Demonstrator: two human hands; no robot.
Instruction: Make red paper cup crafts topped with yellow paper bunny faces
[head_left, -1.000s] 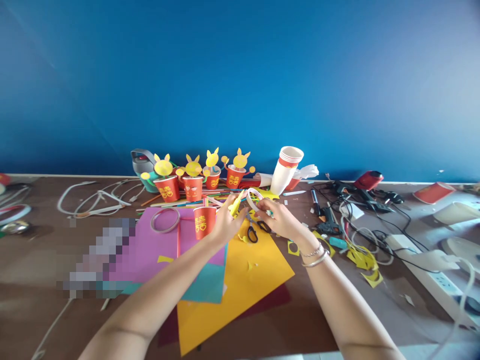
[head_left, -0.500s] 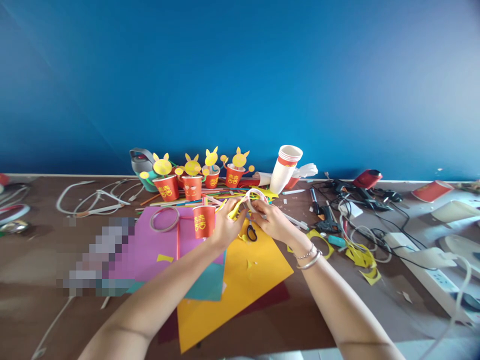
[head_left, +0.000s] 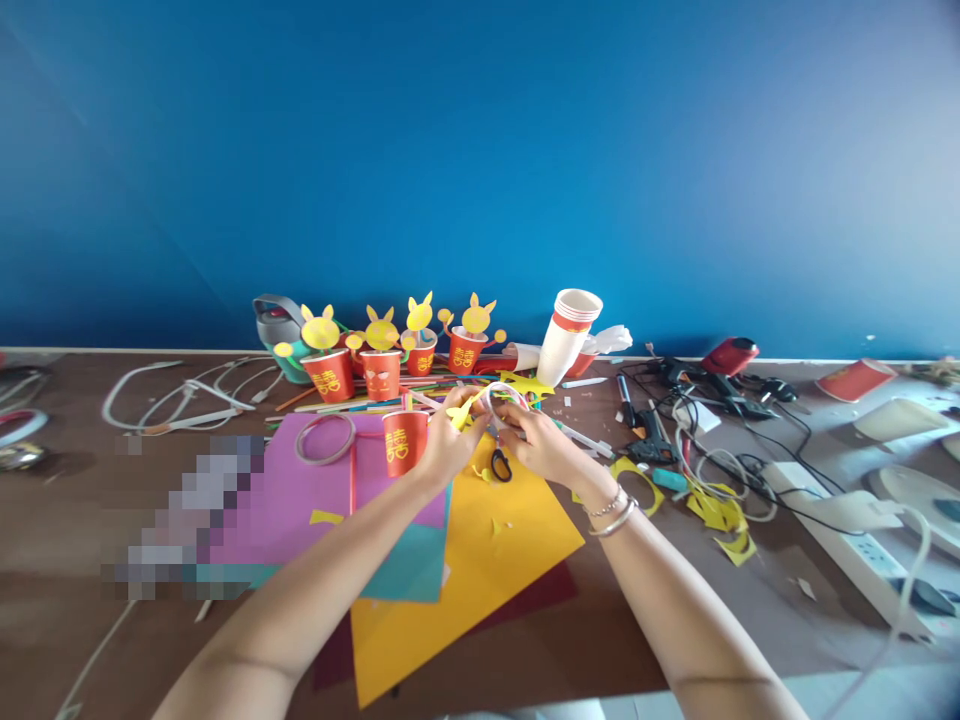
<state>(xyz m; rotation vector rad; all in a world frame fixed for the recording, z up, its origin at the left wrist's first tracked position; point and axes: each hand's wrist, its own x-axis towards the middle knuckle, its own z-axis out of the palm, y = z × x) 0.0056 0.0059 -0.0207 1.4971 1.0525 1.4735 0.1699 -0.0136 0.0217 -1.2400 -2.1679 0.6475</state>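
My left hand (head_left: 452, 450) is closed, pinching a small yellow paper cutout (head_left: 462, 411) that sticks up past its fingers. My right hand (head_left: 541, 438) wraps its fingers around a whitish ring that looks like a roll of tape (head_left: 504, 390). Both hands meet at the roll, above the yellow-orange paper sheet (head_left: 472, 560). Just below them lie scissors (head_left: 501, 465) with a dark handle, their blades partly hidden. Left of my left hand stands a red paper cup (head_left: 405, 443). Another ring (head_left: 325, 438) rests on the purple paper (head_left: 285, 500).
Several red cups with yellow rabbit-eared paper figures (head_left: 320, 328) line the wall. A leaning stack of white cups (head_left: 566, 340) stands behind my hands. On the right lie a glue gun (head_left: 654, 438), yellow scraps (head_left: 718, 510), cables and a power strip (head_left: 847, 550). White cable loops (head_left: 180, 395) spread left.
The yellow cutout in my left hand has turned, and its pointed end now shows more. The roll has shifted slightly between my hands. The whole view has slid a little left.
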